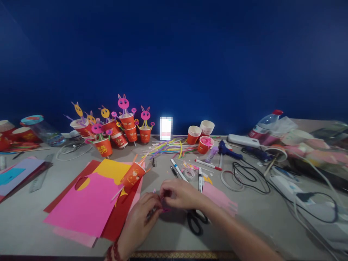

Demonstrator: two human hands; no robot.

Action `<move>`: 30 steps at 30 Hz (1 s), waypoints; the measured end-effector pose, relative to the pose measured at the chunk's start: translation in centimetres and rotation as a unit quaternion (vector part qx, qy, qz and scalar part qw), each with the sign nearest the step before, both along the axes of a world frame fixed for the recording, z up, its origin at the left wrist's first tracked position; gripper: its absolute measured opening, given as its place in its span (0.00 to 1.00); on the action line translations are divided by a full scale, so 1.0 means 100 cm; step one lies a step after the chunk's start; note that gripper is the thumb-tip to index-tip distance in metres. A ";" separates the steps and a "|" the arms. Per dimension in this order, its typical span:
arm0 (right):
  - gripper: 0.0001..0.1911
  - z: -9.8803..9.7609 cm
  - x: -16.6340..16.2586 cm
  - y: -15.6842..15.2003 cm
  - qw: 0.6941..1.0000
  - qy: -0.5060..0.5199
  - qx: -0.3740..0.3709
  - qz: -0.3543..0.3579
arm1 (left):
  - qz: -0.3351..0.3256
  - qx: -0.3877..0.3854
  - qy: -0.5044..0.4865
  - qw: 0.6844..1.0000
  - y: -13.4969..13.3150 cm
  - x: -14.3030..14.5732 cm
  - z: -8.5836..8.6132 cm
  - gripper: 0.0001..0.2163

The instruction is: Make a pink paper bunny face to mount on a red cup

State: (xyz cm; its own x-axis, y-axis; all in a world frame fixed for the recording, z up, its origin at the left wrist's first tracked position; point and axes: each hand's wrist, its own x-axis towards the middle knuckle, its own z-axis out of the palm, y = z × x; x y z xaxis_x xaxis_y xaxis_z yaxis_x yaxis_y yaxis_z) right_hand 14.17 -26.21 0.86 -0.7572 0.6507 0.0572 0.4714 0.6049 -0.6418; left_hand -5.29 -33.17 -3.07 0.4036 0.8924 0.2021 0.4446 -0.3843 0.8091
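Observation:
My left hand (145, 213) is closed in a pinch, and a small bright pink paper piece (165, 210) shows at its fingertips. A pale tip of something pokes up just above these fingers. Right against them, my right hand (178, 195) has its fingers curled together; whatever they grip is hidden. Black-handled scissors (195, 223) lie under my right wrist, their blades covered. Left of my hands, an orange-red paper cup (133, 174) with stick-like limbs lies tilted on pink paper (84, 206) and yellow paper (111, 172). Light pink paper (217, 195) lies beyond my right forearm.
Cup figures with rabbit-eared heads (123, 103) stand at the back left. Pipe cleaners (168, 146), stacked paper cups (194, 134) and a blue glue gun (228, 150) lie farther back. Markers (179, 170) sit before my hands. Black cable (250, 177) loops across the right side.

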 end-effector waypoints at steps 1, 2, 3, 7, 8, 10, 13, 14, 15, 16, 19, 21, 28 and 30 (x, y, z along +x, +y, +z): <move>0.09 0.002 0.000 0.000 1.000 -0.002 -0.002 0.006 | 0.005 0.004 -0.003 1.000 0.000 0.001 0.000 0.05; 0.09 0.003 0.000 0.000 1.000 -0.002 -0.004 0.011 | 0.010 0.009 -0.008 1.000 0.000 0.001 -0.001 0.05; 0.09 0.005 0.000 0.001 1.000 0.000 -0.007 0.013 | 0.016 0.012 -0.014 1.000 0.000 0.002 -0.002 0.05; 0.09 0.006 0.000 0.000 0.999 0.026 -0.030 0.007 | 0.037 0.018 -0.046 0.998 -0.001 0.003 -0.005 0.06; 0.08 0.006 0.000 0.000 0.999 0.034 -0.037 0.007 | 0.040 0.020 -0.054 0.998 -0.001 0.003 -0.006 0.06; 0.08 0.005 0.001 -0.001 0.998 0.046 -0.049 0.007 | 0.041 0.026 -0.064 0.997 -0.002 0.004 -0.006 0.05; 0.09 0.003 0.002 -0.001 0.996 0.058 -0.063 0.017 | 0.032 0.033 -0.065 0.997 -0.003 0.005 -0.004 0.05; 0.09 0.002 0.002 0.000 0.995 0.065 -0.067 0.022 | 0.030 0.035 -0.064 0.997 -0.003 0.005 -0.003 0.05; 0.09 0.002 0.002 0.000 0.994 0.073 -0.072 0.027 | 0.029 0.038 -0.065 0.997 -0.003 0.006 -0.003 0.05; 0.09 0.003 0.003 0.000 0.993 0.084 -0.078 0.032 | 0.029 0.046 -0.066 0.996 -0.003 0.006 -0.002 0.05; 0.09 0.004 0.004 -0.002 0.987 0.119 -0.103 0.037 | 0.034 0.101 -0.076 0.991 -0.005 0.006 -0.004 0.05; 0.08 0.007 0.005 -0.006 0.982 0.144 -0.118 0.028 | 0.022 0.165 -0.074 0.983 -0.007 0.004 -0.007 0.08; 0.08 0.022 0.016 -0.021 0.962 0.220 -0.163 -0.006 | -0.017 0.325 -0.014 0.945 -0.016 -0.005 -0.004 0.20; 0.08 0.024 0.019 -0.023 0.960 0.227 -0.166 -0.002 | -0.016 0.339 -0.017 0.940 -0.017 -0.004 0.002 0.19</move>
